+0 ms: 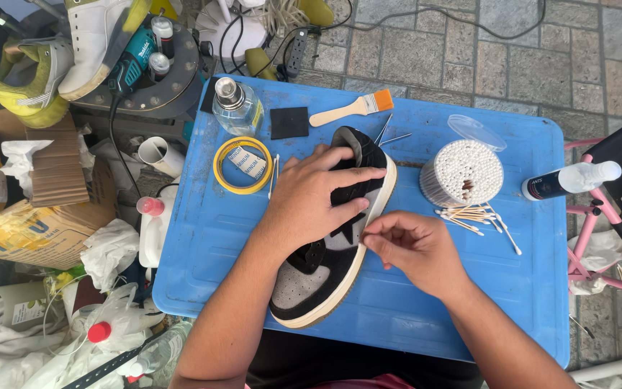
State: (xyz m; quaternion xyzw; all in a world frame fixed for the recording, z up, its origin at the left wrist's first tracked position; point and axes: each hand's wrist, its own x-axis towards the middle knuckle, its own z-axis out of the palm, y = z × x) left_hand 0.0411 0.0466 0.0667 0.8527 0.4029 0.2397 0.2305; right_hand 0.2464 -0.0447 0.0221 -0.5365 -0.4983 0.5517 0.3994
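Note:
A black and grey sneaker with a cream sole lies diagonally on the blue plastic table, toe toward me. My left hand rests flat on the shoe's upper and holds it down. My right hand has its fingertips pinched at the shoe's side, by the sole edge near the middle; whether they grip anything small I cannot tell.
On the table: a yellow tape roll, glass bottle, black square pad, orange-bristled brush, round tub of cotton swabs with loose swabs. A white spray bottle lies right. Shoes, a drill, bags crowd the left.

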